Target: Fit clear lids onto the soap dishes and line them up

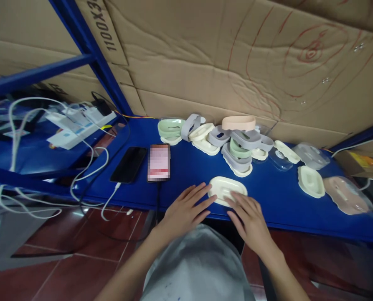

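A cream oval soap dish point(225, 186) lies on the blue table near its front edge. My left hand point(189, 207) is at the dish's left side, fingers stretched out and fingertips at its rim. From the right, my right hand point(247, 213) reaches over the dish's near right part with its fingers spread. Neither hand is wrapped round the dish, and whether the fingertips press on it I cannot tell. Behind it sits a pile of similar pieces, among them a grey tray point(234, 158), a green piece point(171, 127) and a peach ring point(238, 123).
Two phones, one dark point(129, 165) and one lit point(158, 162), lie left of the dish. Farther left is a white power strip point(76, 127) with cables. Cream point(310, 182) and pink point(346, 194) pieces and clear covers point(311, 155) lie right. Cardboard point(186, 62) stands behind.
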Motion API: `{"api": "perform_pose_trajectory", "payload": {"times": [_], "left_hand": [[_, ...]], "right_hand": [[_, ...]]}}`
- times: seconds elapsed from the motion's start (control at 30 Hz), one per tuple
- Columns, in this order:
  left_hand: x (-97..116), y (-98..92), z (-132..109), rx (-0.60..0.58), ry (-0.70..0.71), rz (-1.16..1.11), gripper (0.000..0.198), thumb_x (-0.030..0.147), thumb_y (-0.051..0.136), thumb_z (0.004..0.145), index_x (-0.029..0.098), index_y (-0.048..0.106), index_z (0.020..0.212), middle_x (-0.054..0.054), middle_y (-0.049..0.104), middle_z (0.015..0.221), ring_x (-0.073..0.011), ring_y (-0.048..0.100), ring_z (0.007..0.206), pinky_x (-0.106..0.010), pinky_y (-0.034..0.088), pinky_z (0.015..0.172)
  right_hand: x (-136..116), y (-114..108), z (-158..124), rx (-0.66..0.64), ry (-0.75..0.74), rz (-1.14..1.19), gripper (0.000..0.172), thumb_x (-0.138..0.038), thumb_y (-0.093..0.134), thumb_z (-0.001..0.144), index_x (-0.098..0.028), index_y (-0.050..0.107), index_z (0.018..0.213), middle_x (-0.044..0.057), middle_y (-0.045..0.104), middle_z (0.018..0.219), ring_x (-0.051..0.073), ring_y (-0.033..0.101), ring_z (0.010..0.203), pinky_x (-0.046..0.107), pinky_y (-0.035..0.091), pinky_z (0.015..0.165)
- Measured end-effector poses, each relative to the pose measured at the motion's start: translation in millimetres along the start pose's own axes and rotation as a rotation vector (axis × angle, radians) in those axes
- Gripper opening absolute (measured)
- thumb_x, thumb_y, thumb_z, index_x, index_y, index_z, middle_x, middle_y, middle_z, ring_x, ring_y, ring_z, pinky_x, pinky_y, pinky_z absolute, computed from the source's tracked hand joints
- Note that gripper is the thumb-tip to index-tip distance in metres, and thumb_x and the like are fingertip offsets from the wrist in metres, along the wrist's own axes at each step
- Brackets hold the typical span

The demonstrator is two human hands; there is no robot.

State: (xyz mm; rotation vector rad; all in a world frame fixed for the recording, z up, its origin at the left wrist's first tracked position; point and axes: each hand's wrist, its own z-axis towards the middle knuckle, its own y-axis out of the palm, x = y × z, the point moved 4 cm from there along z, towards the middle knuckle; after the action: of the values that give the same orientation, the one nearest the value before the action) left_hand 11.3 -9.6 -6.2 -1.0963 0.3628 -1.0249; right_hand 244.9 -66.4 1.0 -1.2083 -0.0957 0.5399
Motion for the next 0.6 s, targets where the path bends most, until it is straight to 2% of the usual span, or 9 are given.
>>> {"api": "perform_pose_trajectory", "payload": {"times": [0.1,0.2,0.3,0.37,0.43,0.5,0.6], "left_hand": [[-0.9,0.9,1.2,-0.012,-0.018,-0.017,0.039,0.031,0.06,0.108,0.022,0.061,0.146,-0.011,0.059,0.157,-0.0281,0.054,0.149,-0.05,0.05,0.12],[-2.7,1.3,1.1,0.015,-0.048,-0.064,0.026,0.029,0.061,0.107,0.021,0.068,0.13,-0.01,0.07,0.141,-0.0265,0.062,0.139,-0.049,0.053,0.117],[-4.9,1.1,-0.3,0.058,-0.077,-0.103,0.018,0.025,0.061,0.107,0.022,0.07,0.122,-0.01,0.072,0.134,-0.0256,0.065,0.132,-0.047,0.055,0.113],[-6.3,1.3,-1.6,0.084,-0.094,-0.125,0.016,0.025,0.062,0.106,0.022,0.071,0.119,-0.01,0.071,0.134,-0.0252,0.067,0.128,-0.046,0.058,0.11],[-7.0,1.5,-2.9,0.113,-0.101,-0.136,0.015,0.025,0.063,0.106,0.022,0.072,0.118,-0.01,0.07,0.134,-0.0252,0.068,0.125,-0.046,0.06,0.108],[-7.5,1.2,-4.2,0.148,-0.111,-0.133,0.019,0.025,0.065,0.105,0.022,0.071,0.123,-0.011,0.069,0.137,-0.0261,0.068,0.126,-0.046,0.061,0.107],[-8.5,-1.1,-5.8,0.205,-0.153,-0.105,0.034,0.027,0.068,0.103,0.024,0.065,0.137,-0.014,0.061,0.148,-0.0295,0.062,0.136,-0.048,0.06,0.11]], "right_hand": [[10.5,0.1,39.1,0.037,-0.039,0.02,0.048,-0.028,0.048,0.11,-0.032,0.05,0.158,0.007,0.058,0.159,0.028,0.056,0.143,0.049,0.045,0.114],[41.0,-4.1,70.4,0.201,0.056,-0.116,0.048,-0.034,0.052,0.109,-0.026,0.053,0.156,0.011,0.063,0.152,0.034,0.055,0.141,0.053,0.044,0.112],[66.6,-1.3,86.5,0.231,0.127,-0.18,0.047,-0.044,0.057,0.107,-0.022,0.061,0.148,0.016,0.07,0.135,0.036,0.058,0.131,0.054,0.047,0.107],[77.0,-0.1,88.9,0.232,0.172,-0.146,0.041,-0.046,0.055,0.106,-0.021,0.069,0.136,0.015,0.072,0.123,0.034,0.063,0.118,0.053,0.05,0.102],[81.0,-3.4,86.0,0.287,0.208,-0.059,0.037,-0.047,0.054,0.107,-0.022,0.074,0.124,0.013,0.072,0.115,0.03,0.065,0.11,0.051,0.053,0.1],[77.8,-8.2,79.4,0.344,0.214,0.044,0.033,-0.047,0.054,0.107,-0.023,0.074,0.119,0.012,0.072,0.116,0.029,0.066,0.113,0.051,0.055,0.103],[60.9,-10.5,65.2,0.35,0.16,0.153,0.025,-0.038,0.057,0.107,-0.025,0.071,0.122,0.011,0.07,0.122,0.029,0.065,0.125,0.053,0.056,0.109]]}}
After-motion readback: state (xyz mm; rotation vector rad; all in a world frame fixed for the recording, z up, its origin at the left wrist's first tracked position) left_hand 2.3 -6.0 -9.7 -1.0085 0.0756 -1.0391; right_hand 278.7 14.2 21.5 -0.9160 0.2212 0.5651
